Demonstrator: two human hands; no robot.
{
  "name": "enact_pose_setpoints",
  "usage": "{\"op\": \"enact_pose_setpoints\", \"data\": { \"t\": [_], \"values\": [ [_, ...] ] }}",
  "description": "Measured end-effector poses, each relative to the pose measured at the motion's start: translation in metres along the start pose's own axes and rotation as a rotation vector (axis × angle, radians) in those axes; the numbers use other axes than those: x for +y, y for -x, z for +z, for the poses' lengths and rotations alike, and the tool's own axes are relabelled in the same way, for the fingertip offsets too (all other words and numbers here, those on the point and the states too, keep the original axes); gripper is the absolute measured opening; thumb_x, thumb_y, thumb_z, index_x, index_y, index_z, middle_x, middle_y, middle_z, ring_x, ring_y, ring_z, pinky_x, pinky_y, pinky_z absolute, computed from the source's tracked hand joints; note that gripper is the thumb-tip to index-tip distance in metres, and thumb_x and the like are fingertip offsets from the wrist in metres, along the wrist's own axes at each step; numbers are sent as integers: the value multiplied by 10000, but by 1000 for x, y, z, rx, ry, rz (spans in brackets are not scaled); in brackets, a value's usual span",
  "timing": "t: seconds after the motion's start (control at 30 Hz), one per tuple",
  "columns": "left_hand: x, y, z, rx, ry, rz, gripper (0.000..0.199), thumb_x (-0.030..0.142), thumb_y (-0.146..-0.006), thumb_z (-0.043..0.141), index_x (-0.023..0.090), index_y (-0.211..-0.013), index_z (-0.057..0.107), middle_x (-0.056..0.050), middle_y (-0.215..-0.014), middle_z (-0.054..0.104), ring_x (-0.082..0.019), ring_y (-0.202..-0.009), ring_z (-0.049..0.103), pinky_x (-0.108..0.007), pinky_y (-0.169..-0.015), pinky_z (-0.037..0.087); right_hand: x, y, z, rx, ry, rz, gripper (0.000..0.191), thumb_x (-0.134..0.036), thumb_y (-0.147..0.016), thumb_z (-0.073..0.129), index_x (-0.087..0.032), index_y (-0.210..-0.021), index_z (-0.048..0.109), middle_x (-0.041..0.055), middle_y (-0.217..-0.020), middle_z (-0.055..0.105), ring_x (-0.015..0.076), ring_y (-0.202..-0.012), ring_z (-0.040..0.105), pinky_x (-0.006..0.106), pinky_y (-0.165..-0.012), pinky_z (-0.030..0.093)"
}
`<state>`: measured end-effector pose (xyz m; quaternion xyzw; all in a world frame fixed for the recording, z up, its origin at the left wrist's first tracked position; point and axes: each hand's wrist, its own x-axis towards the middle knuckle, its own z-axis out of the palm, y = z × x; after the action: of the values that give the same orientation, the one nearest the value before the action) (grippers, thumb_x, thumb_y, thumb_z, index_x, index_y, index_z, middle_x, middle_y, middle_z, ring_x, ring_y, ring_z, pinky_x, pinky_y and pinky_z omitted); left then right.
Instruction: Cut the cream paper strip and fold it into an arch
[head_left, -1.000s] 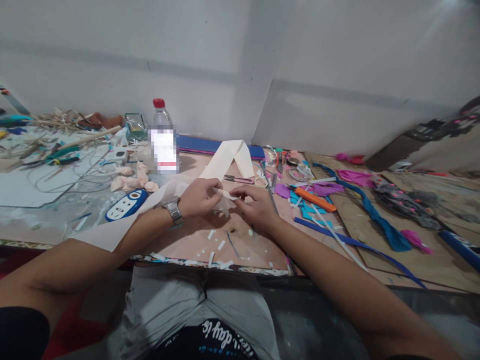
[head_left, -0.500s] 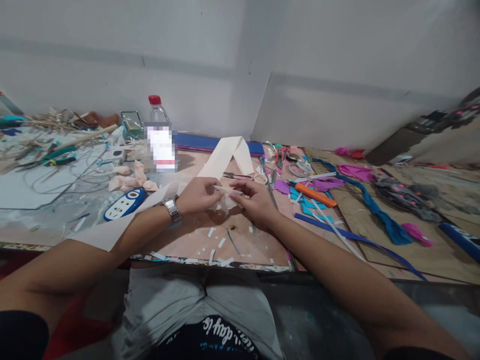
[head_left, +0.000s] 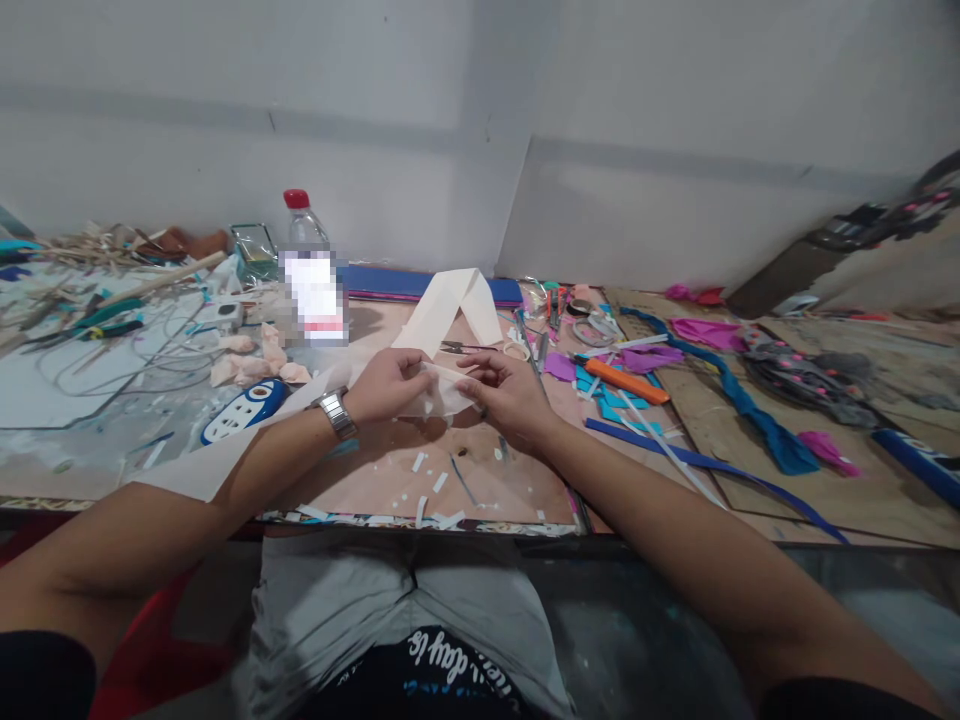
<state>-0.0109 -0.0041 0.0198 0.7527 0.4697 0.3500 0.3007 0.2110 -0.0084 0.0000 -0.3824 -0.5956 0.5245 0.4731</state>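
Between my two hands, a thin cream paper strip (head_left: 444,396) is pinched above the table. My left hand (head_left: 391,385), with a metal watch at its wrist, closes thumb and fingers on the strip's left side. The right edge is gripped by the thumb and fingertips of my right hand (head_left: 510,392). Behind them a folded cream paper band (head_left: 431,310) lies across the table; whether it joins the held piece I cannot tell. A pale paper sheet (head_left: 202,468) stretches under my left forearm. Tweezers and a small tape roll (head_left: 516,351) lie just beyond my fingers.
A red-capped bottle (head_left: 306,225) stands at the back left, near pliers (head_left: 112,325) and a blue-and-white power strip (head_left: 244,408). To the right lie an orange cutter (head_left: 626,381), a blue strip (head_left: 720,466) and coloured paper scraps. White snippets (head_left: 431,487) dot the front.
My fingers have shifted slightly on the paper, and its held part now faces me flatter and wider. The whole view has drifted a little.
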Motion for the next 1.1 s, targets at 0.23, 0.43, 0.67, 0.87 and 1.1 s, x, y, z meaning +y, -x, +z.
{"op": "enact_pose_setpoints", "data": {
  "t": [0.23,0.43,0.67,0.87,1.1],
  "values": [
    [4,1,0,15,-35,16,310,410,-836,593,137,-802,737,-38,-743,705,-170,-698,581,-282,-652,416,-1,0,-1,13,73,-44,403,-377,-751,877,-158,-1065,753,47,-846,740,173,-746,677,287,-649,527],
    [10,3,0,5,-28,11,317,443,-842,680,156,-923,790,-49,-847,770,-183,-750,645,-281,-684,462,-3,1,-2,-14,223,-79,390,-411,-799,841,-164,-1092,768,68,-892,767,203,-786,713,303,-661,562],
    [9,5,3,-52,74,54,308,447,-870,703,161,-902,810,-53,-878,800,-197,-817,701,-283,-750,497,-7,2,-3,-59,367,-132,430,-486,-823,815,-162,-1105,792,86,-929,796,233,-817,743,360,-721,629],
    [11,6,2,-79,82,40,335,474,-870,705,155,-897,803,-58,-851,797,-195,-797,705,-273,-714,502,-9,4,-1,-110,336,-53,403,-551,-853,764,-176,-981,839,102,-967,805,265,-867,754,368,-688,654],
    [9,5,3,-63,15,72,286,423,-876,685,166,-875,812,-53,-849,798,-200,-796,705,-283,-733,512,-6,5,-1,-120,292,-16,381,-530,-841,782,-165,-936,840,92,-875,797,234,-767,730,327,-606,615]
  ]
}}
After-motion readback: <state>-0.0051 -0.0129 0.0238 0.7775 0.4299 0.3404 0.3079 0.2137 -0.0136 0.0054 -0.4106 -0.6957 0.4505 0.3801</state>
